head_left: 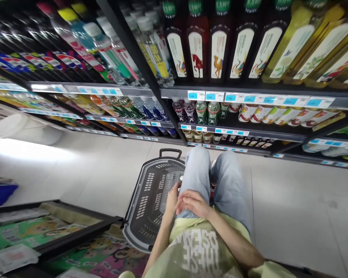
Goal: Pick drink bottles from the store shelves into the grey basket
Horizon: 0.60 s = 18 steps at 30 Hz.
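My right hand [193, 204] rests across the top of my left thigh, fingers loosely stretched out to the left, holding nothing visible. Beside that thigh, my left hand [172, 199] points forward above the right part of a shopping basket, its visible fingers extended and partly covered by my right hand and leg. No object shows in it. The dark grey basket [139, 181], with slotted sides and a handle [170, 150] at its far end, stands on the floor to my left. Its visible inside holds nothing I can make out.
Ahead, shelves hold dark bottles with green caps [195, 50], yellow-green bottles [292, 46], cola bottles [66, 58] and smaller drinks [213, 112] lower down. Price tags line a shelf edge [174, 93]. Behind left is a rack of colourful packs [116, 256]. A pale tiled floor [281, 193] lies between.
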{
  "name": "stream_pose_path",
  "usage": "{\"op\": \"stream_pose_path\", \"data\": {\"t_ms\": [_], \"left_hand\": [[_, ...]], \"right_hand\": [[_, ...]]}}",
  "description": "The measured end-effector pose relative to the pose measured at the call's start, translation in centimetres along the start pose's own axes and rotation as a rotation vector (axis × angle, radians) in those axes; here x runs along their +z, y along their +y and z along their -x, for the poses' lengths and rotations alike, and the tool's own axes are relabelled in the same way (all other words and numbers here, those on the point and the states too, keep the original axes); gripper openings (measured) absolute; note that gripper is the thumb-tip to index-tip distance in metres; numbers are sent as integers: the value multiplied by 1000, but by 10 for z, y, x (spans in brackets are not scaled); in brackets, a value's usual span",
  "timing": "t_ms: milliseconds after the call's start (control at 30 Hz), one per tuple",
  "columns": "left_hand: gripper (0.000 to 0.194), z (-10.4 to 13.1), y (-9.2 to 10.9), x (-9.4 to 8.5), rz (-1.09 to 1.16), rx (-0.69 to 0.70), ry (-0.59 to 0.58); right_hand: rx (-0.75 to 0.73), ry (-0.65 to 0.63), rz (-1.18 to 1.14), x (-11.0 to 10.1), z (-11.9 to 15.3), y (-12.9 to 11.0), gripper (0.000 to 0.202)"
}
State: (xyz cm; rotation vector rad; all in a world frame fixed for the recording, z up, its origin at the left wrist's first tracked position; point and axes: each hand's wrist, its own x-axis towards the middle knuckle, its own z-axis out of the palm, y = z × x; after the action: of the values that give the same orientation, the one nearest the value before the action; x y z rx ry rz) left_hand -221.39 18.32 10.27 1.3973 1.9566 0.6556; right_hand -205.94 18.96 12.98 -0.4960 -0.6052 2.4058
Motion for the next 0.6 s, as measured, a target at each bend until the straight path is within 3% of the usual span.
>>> {"op": "stream_pose_path", "data": {"t_ms": [100,233,300,433,533,600], "left_hand": [[29,-12,8,-3,85,34,74],[46,-42,47,8,-34,216,77],[64,-59,71,21,-172,270,86],[91,-86,117,47,-409,197,161],[75,-103,151,58,-501,220,106],[53,-115,168,60,-524,295,27]], "right_hand": [[-8,17,7,1,1,-2,54],[-85,81,26,-4,0,2,48],[-168,183,36,-13,1,3,44],[-320,529,103,-48,7,-12,38],[-441,758,171,-77,8,-28,40],[-457,794,228,-91,5,-32,42]]}}
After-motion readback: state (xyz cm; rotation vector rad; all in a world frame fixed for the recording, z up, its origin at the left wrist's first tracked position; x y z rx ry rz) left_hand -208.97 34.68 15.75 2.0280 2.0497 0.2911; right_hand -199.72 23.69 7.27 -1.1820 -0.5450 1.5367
